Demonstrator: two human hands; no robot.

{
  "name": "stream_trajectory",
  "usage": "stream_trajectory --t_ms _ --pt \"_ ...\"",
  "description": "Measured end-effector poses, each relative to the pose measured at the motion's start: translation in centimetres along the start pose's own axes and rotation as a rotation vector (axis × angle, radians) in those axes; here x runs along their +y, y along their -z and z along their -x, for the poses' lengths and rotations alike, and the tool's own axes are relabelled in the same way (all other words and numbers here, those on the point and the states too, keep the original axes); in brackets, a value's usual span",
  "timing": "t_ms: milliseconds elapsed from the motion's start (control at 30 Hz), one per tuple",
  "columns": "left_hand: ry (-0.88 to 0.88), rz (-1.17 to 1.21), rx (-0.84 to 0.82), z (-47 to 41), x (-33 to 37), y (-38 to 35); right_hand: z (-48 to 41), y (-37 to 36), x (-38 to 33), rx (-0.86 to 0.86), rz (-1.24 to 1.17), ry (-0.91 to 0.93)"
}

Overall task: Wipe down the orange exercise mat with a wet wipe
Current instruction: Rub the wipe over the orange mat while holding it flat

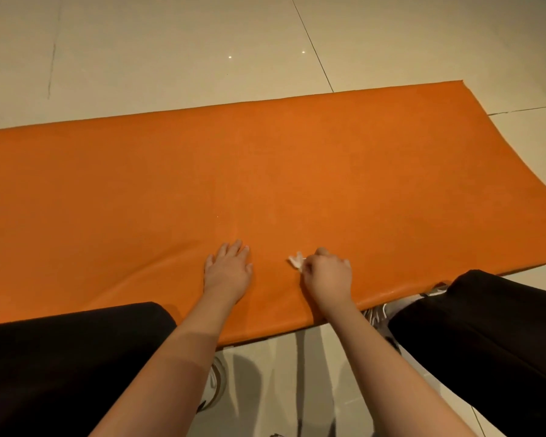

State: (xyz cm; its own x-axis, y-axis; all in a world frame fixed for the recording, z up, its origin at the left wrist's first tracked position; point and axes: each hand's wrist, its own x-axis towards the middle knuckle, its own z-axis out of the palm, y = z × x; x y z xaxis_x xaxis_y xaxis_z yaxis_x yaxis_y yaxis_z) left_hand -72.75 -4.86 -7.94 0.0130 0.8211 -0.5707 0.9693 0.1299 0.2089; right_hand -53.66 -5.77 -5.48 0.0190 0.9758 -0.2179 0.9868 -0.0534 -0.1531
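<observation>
The orange exercise mat (265, 171) lies spread across the tiled floor, its right end curling up. My left hand (229, 269) rests flat on the mat near its front edge, fingers straight. Just to the right, my right hand (328, 274) grips a small crumpled white wet wipe (296, 259) against the mat; only a corner of the wipe sticks out past the fingers.
Beige floor tiles (171, 52) surround the mat on the far side. My knees in black trousers (60, 357) frame the view at both lower corners, with white shoes (216, 386) on the floor below the mat's front edge.
</observation>
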Motion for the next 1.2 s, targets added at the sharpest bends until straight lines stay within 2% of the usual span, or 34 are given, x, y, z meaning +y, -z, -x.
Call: stream_trajectory --t_ms 67,100,200,267,333,433,500,600,667,733,867,1033,1200 --pt "0.003 0.007 0.008 0.5 -0.1 -0.2 1.0 0.2 -0.7 0.051 -0.022 -0.083" --pt "0.006 0.006 0.018 0.7 -0.1 -0.3 2.0 0.1 -1.8 0.027 -0.036 -0.062" --pt "0.010 -0.009 0.037 0.9 0.1 -0.3 4.7 -0.9 -4.0 -0.010 -0.090 0.138" --pt "0.008 -0.009 0.013 1.2 -0.1 -0.1 4.3 -0.2 -2.7 -0.029 -0.089 0.186" --pt "0.000 -0.001 -0.020 1.5 -0.4 0.3 3.2 0.8 -1.0 -0.092 -0.034 0.098" --pt "0.001 0.015 -0.045 2.3 -0.6 0.6 3.5 1.3 -0.1 0.024 -0.007 -0.098" --pt "0.012 0.011 -0.037 2.8 -0.4 0.4 5.3 1.0 -2.2 0.014 -0.044 -0.086" --pt "0.026 0.007 -0.025 3.3 -0.2 0.3 8.1 0.3 -5.5 -0.033 -0.153 0.079" --pt "0.022 0.006 -0.037 3.7 -0.3 0.4 8.1 0.6 -5.4 -0.043 -0.150 0.127" --pt "0.003 0.004 -0.060 4.3 -0.6 0.6 7.2 1.0 -3.7 -0.084 -0.109 0.075" --pt "-0.037 0.007 -0.062 5.4 -1.5 0.7 7.6 1.1 -2.5 0.008 -0.078 -0.092" --pt "-0.044 0.004 -0.070 6.2 -1.9 0.7 9.7 0.3 -6.5 -0.075 -0.227 0.101" --pt "-0.013 0.030 -0.084 7.5 -2.9 1.4 7.8 1.6 -4.3 -0.168 -0.291 -0.042"
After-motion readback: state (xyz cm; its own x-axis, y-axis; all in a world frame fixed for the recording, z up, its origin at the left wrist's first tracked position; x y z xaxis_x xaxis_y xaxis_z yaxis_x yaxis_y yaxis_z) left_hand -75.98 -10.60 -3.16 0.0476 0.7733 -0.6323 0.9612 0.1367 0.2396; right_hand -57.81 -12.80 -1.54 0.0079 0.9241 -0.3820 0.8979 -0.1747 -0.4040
